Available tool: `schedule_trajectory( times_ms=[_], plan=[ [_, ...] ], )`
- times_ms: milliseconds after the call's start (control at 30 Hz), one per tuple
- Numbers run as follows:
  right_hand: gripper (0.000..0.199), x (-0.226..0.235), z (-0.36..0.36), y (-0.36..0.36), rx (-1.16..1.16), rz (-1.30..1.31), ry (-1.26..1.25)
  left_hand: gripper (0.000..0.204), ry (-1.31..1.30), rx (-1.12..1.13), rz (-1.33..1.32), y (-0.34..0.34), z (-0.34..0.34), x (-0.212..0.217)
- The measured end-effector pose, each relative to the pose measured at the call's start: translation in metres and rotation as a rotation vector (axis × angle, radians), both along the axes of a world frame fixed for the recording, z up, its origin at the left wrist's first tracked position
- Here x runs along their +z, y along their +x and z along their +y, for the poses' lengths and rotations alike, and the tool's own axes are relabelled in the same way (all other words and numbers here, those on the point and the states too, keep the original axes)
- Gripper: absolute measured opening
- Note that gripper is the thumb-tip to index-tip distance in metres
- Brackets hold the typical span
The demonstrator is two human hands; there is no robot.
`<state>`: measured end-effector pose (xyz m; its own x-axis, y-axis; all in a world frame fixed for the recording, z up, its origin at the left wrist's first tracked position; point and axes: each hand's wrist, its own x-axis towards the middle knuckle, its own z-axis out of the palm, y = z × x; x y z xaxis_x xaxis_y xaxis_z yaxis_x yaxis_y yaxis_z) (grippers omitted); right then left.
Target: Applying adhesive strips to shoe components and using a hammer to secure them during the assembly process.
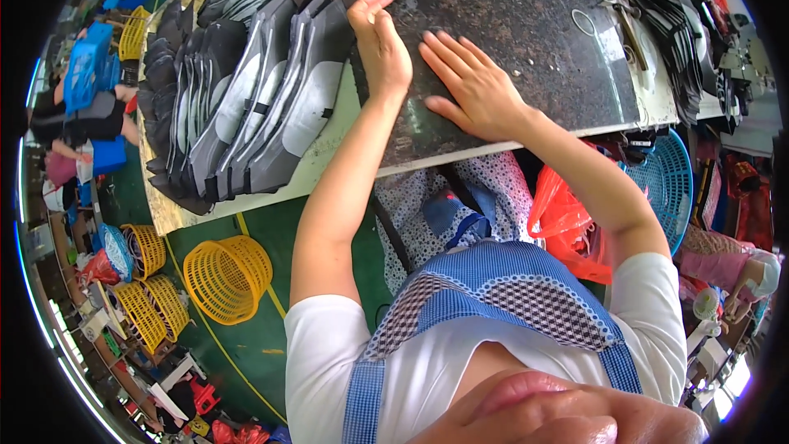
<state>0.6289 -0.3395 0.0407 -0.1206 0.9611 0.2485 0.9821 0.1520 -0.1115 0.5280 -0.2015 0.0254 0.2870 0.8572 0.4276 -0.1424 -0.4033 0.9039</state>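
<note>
My left hand [380, 43] stands on its edge on the dark speckled slab [526, 33], fingers together, right beside an overlapping row of grey and black shoe-upper pieces [263, 90]. It touches the rightmost piece and holds nothing. My right hand [470, 86] lies flat on the slab with fingers spread, palm down and empty. Both forearms come up from the lower edge.
A stack of black cut pieces [674, 25] lies at the far right of the bench. Yellow mesh baskets [226, 275] sit on the green floor at left, a blue basket [670, 185] and an orange bag [563, 218] at right. Other people work at both sides.
</note>
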Motion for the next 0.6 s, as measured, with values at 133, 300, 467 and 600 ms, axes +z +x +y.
schedule_trajectory(
  times_ms=[133,300,467,600],
  plan=[
    [0.080,-0.008,0.039,0.031,-0.197,-0.114,0.071,0.034,0.006,-0.020,-0.046,0.002,-0.002,-0.002],
    [0.081,-0.012,0.127,0.065,-0.559,-0.167,0.117,0.033,0.039,-0.027,-0.066,0.012,-0.008,0.004],
    [0.076,-0.014,0.088,0.045,-0.213,-0.115,0.050,0.034,0.120,0.040,-0.007,0.006,-0.003,0.002],
    [0.071,-0.005,-0.006,0.031,0.085,-0.026,-0.036,0.031,0.050,-0.033,-0.005,0.004,0.002,-0.005]
  ],
)
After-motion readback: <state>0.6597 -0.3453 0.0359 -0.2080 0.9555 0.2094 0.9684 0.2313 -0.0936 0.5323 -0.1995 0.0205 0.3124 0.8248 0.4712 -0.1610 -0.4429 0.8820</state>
